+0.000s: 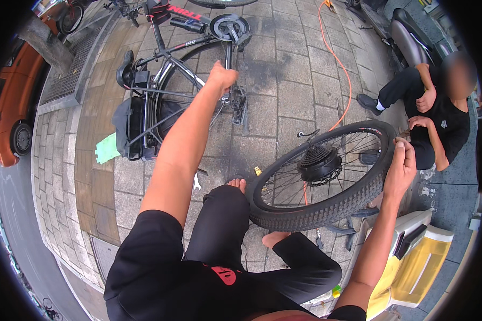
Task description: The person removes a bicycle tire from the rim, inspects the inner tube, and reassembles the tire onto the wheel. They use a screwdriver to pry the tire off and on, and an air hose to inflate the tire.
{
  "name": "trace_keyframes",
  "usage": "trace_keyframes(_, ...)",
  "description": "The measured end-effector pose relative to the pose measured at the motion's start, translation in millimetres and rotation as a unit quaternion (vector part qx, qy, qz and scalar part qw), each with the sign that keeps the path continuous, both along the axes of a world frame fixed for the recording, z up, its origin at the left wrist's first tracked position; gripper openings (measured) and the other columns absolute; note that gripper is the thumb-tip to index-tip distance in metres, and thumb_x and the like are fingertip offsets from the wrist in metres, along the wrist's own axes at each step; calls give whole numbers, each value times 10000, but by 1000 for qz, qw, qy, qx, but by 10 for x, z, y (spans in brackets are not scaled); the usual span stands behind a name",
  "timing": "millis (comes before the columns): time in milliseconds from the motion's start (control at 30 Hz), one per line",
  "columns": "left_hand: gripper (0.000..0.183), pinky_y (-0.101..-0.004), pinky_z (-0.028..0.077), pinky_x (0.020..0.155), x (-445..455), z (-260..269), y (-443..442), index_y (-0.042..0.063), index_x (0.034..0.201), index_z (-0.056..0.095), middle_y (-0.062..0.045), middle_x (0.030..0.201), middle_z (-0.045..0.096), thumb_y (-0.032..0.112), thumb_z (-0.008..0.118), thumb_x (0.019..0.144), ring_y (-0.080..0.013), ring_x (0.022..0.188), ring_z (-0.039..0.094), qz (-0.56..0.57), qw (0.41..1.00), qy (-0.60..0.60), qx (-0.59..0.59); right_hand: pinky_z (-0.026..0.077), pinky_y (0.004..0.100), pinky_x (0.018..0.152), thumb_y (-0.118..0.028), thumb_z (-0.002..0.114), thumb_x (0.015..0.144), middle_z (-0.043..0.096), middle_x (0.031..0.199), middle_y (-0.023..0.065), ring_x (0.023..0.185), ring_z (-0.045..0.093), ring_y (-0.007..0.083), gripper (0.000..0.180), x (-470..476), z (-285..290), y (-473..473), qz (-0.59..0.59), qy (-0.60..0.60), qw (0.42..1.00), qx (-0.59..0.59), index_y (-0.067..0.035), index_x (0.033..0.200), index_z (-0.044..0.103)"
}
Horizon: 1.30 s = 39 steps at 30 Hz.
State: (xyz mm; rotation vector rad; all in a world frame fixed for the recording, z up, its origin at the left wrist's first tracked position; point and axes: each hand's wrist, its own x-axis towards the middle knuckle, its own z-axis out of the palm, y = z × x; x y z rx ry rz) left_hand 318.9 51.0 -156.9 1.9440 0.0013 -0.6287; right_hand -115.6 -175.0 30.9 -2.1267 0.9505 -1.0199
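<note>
My left hand point(223, 77) is closed around a rear stay of a black bicycle frame point(184, 72), which lies on its side on the paving. Near that hand are the chainring point(229, 28) and the rear derailleur point(238, 105). My right hand point(401, 166) grips the knobbly tyre point(325, 214) of a spoked bicycle wheel at its right edge. The wheel leans at a tilt in front of my legs, cassette point(317, 157) facing up. Its hub motor point(325, 170) carries a disc brake rotor point(328, 179) below and a short cable point(308, 134) at the axle.
A seated person point(442, 116) is close by on the right, near a parked scooter point(409, 34). An orange cable or hose point(347, 80) crosses the paving and passes behind the wheel. A spanner point(197, 182) lies near my foot. A yellow-and-white casing point(417, 261) stands at lower right.
</note>
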Motion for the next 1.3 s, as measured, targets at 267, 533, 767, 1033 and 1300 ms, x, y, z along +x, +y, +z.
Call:
trace_keyframes(267,644,-235,468,655,-521,442,-32,-16,1571,390,-33,935,634,72,632,980,-87,736,549,37,938,-115,-325,478,400,999,-186,655,988,722,1063,143,1102,632,282,207,146,169,3,12,44,991,-127,-26,1077,751)
trace_keyframes(533,684,-355,508,901,-2892,1690,290,-32,1436,548,-130,1124,650,279,818,889,-228,998,619,-474,794,-229,-303,485,358,958,-236,639,987,738,1030,115,1039,633,242,251,-28,41,-49,-23,53,990,-128,-22,1045,756)
trace_keyframes(767,904,-510,473,1011,-3725,1789,55,-106,1493,421,-284,1348,498,339,834,823,-439,1222,523,-404,792,-448,-95,460,456,955,-280,609,928,745,1002,146,1026,649,346,279,156,89,-132,-86,53,975,-197,-45,955,757)
trace_keyframes(1033,691,-535,508,956,-3409,1601,-178,-50,1401,537,-275,1181,600,253,787,832,-443,1144,608,-310,823,-476,-16,500,413,1074,-316,652,1015,605,1391,182,1219,655,251,506,164,292,199,-51,-56,997,-9,-80,1449,542)
trace_keyframes(1300,588,-457,490,1030,-3183,1788,-293,-64,1300,593,-278,1200,629,174,744,783,-452,1181,616,-308,857,-412,-39,475,281,620,-301,713,991,646,724,-3,694,577,76,324,-601,-1974,1506,13,35,933,359,16,1013,772)
